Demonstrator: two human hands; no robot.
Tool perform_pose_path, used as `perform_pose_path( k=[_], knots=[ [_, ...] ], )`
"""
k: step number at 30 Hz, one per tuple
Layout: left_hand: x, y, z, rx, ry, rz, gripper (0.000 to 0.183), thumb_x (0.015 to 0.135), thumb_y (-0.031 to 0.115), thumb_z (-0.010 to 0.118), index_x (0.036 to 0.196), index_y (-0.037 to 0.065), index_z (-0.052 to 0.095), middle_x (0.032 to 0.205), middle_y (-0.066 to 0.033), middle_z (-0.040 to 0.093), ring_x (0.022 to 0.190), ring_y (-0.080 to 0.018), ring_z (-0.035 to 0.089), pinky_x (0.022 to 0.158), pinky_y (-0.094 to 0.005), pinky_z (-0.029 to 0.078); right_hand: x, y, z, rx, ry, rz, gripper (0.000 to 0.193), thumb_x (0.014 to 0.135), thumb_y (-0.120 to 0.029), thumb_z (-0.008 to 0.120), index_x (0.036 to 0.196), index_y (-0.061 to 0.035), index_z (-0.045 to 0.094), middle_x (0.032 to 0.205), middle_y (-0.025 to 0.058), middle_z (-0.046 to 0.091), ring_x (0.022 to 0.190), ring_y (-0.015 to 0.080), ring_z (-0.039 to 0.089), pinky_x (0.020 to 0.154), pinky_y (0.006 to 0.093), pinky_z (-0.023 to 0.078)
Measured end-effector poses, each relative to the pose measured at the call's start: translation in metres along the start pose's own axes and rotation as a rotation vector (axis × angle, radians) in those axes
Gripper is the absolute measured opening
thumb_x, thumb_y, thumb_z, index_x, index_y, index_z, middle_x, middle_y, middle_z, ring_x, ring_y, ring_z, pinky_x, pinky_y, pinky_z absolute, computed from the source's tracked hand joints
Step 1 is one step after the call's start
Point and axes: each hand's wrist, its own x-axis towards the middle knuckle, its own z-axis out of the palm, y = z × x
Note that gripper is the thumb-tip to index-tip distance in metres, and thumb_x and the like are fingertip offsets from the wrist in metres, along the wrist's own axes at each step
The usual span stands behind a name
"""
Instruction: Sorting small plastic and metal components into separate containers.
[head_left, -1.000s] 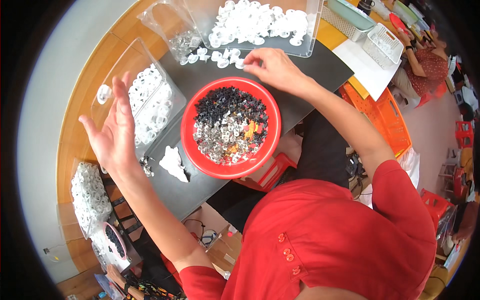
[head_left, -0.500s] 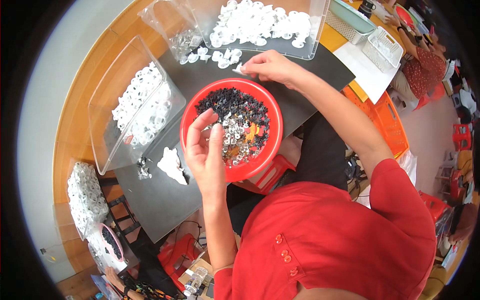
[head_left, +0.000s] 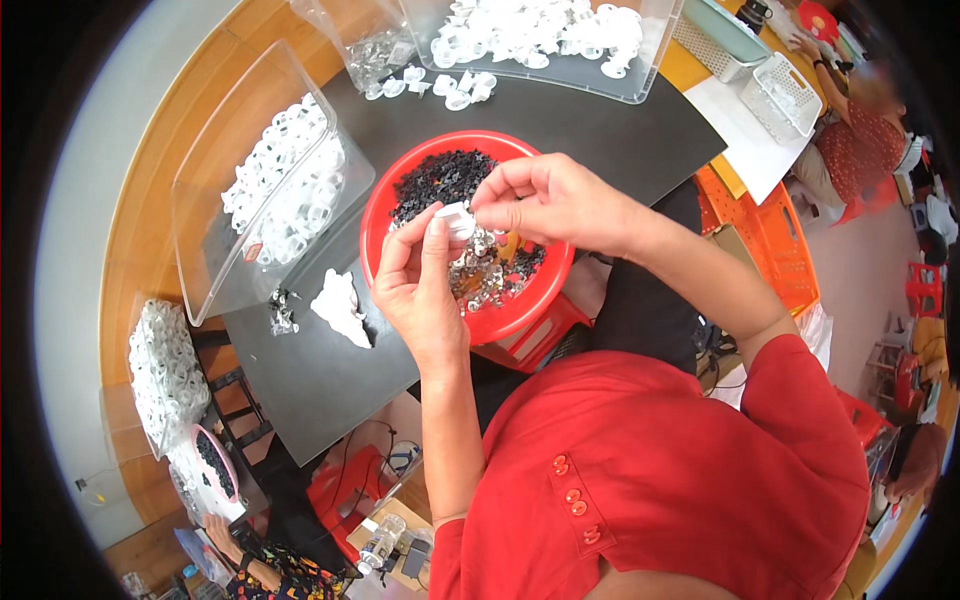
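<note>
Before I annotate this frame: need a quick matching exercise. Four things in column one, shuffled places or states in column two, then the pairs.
Column one
1. red basin
2. small white part
3. orange crate
4. crumpled white piece

Column two
A. lying on the dark table, left of the basin
B. between the left hand and the right hand
C. beyond the table's right side
D. contains many small black pieces

Pairs: 1-D, 2-B, 3-C, 4-A
</note>
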Motion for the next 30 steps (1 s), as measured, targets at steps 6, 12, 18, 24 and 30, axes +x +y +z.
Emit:
perform_pose_path(
  k=[6,12,18,24,30],
  knots=[
    [-0.007,0.005,-0.003,0.056,-0.093,0.030,0.025,0.088,0.003,0.064,0.112,-0.001,0.064,0.102,-0.0073,0.065,0.088,-0.0103,0.061,0.080,-0.0249,0.050,-0.002,0.011,0.011,-0.054,0.051,-0.115,0.019,0.090,-0.016,0.064,0.095,0.0023,0.063,0.080,0.0014,0.062,0.067,0.0024,0.055,0.059,0.0182,0.045],
    [-0.016,0.002,-0.004,-0.010,-0.144,0.001,0.037,0.088,0.000,0.061,0.125,0.000,0.056,0.115,-0.0090,0.062,0.100,-0.0136,0.060,0.088,-0.0280,0.049,-0.011,0.017,0.020,0.546,-0.031,0.195,0.025,0.088,-0.023,0.067,0.088,0.0021,0.065,0.066,0.0019,0.058,0.045,0.0026,0.042,0.041,0.0176,0.031],
    [-0.010,0.002,-0.030,-0.455,-0.125,-0.147,0.035,0.097,0.016,0.052,0.127,-0.001,0.049,0.111,-0.0098,0.059,0.093,-0.0150,0.060,0.083,-0.0279,0.050,-0.003,0.016,0.007,-0.190,0.175,-0.143,0.023,0.090,-0.021,0.065,0.095,0.0007,0.067,0.068,0.0007,0.059,0.053,0.0037,0.050,0.048,0.0204,0.041],
    [-0.009,0.003,-0.043,-0.501,-0.081,-0.206,0.040,0.100,0.024,0.045,0.131,-0.002,0.045,0.109,-0.0097,0.058,0.089,-0.0132,0.055,0.080,-0.0257,0.048,-0.003,0.026,-0.004,-0.815,0.214,-0.337,0.010,0.081,-0.010,0.065,0.086,-0.0016,0.064,0.082,0.0108,0.063,0.077,0.0291,0.062,0.069,0.0362,0.049],
    [-0.010,0.002,-0.050,-0.459,-0.059,-0.192,0.040,0.100,0.021,0.045,0.132,-0.003,0.044,0.112,-0.0090,0.057,0.093,-0.0124,0.055,0.080,-0.0260,0.048,0.002,0.032,0.011,-0.872,0.082,-0.471,0.011,0.082,-0.011,0.065,0.090,-0.0042,0.065,0.085,0.0095,0.059,0.082,0.0296,0.060,0.070,0.0397,0.048]
  ],
)
